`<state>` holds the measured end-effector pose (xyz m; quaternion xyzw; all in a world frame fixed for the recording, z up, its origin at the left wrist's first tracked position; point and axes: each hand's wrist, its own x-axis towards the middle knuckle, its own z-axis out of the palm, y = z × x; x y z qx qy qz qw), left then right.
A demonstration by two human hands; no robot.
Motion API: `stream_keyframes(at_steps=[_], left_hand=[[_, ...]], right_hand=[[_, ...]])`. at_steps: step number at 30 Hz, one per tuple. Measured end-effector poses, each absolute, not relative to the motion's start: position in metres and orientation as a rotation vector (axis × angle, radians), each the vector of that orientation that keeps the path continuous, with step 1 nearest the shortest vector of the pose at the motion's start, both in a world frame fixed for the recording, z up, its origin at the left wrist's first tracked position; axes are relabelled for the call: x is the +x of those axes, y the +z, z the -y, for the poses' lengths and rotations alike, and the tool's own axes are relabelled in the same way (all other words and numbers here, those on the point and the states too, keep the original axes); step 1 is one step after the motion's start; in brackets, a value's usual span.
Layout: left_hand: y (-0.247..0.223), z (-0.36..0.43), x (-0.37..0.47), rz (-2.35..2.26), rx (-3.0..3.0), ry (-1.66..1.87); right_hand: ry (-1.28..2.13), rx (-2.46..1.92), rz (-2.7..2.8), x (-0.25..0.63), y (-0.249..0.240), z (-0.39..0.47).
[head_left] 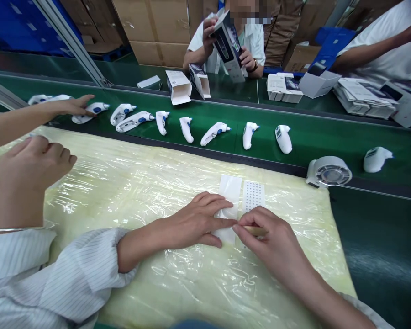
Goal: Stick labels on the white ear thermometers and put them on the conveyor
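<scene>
My left hand (198, 221) lies flat with fingers spread on a white paper sheet (230, 186), its index fingertip close to my right fingertips. Between the thumb and fingers of my right hand (274, 237) is a thin tan stick-like tool (255, 230); its tip is hidden. Beside the white sheet lies a sheet of small round dots in rows (254, 196), partly under my right hand. Both sheets rest on a yellowish pad wrapped in clear plastic (178, 283).
White handheld devices with blue parts (215, 133) line a green conveyor (304, 123). A small white fan (329, 171) stands at the pad's corner. At left are another person's fist (30, 167) and a reaching hand (73, 106). Opposite, a person holds a box (228, 45).
</scene>
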<state>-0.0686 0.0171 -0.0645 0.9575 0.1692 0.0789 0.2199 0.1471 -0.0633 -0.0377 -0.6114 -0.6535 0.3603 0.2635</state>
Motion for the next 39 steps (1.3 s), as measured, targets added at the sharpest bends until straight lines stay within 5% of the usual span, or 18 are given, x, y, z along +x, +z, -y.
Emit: stream_keyframes(at_steps=[8, 14, 21, 27, 33, 39], left_hand=[[-0.033, -0.026, -0.075, -0.555, 2.434, 0.274], [-0.014, -0.154, -0.063, -1.692, 1.999, 0.636], [-0.025, -0.252, -0.019, -1.923, 1.777, 0.538], [-0.004, -0.188, -0.012, -1.55, 1.805, 0.686], [0.021, -0.062, -0.013, -0.923, 1.776, 0.44], [0.019, -0.027, -0.008, -0.896, 1.783, 0.349]], right_hand=[[0.771, -1.665, 1.716, 0.163, -0.018, 0.035], [0.718, -1.626, 1.639, 0.166, -0.005, 0.026], [0.649, -1.558, 1.595, 0.175, 0.007, 0.027], [0.619, -1.587, 1.566, 0.183, 0.02, 0.026], [0.592, -1.53, 1.598, 0.177, 0.025, 0.03], [0.587, -1.538, 1.683, 0.17, 0.023, 0.033]])
